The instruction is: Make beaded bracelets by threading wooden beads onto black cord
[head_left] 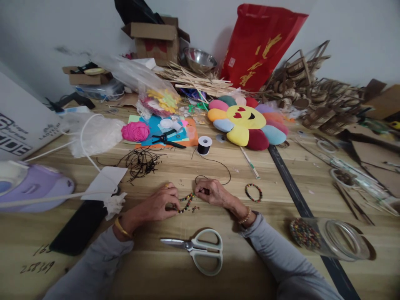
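Note:
A string of small multicoloured beads lies on the wooden table between my hands. My left hand has its fingertips closed on the left end of that string. The fingers of my right hand are pinched together at its other end, where black cord runs off toward a spool of black cord. A few loose beads rest just below. Nearer me lie scissors with pale handles, blades pointing left. To the right of my right hand sits a finished-looking bead bracelet.
A jar of beads lies on its side at right. A black phone and a purple appliance are at left. Beyond my hands are tangled black cord, pink yarn and a flower cushion. Stacked baskets stand at back right.

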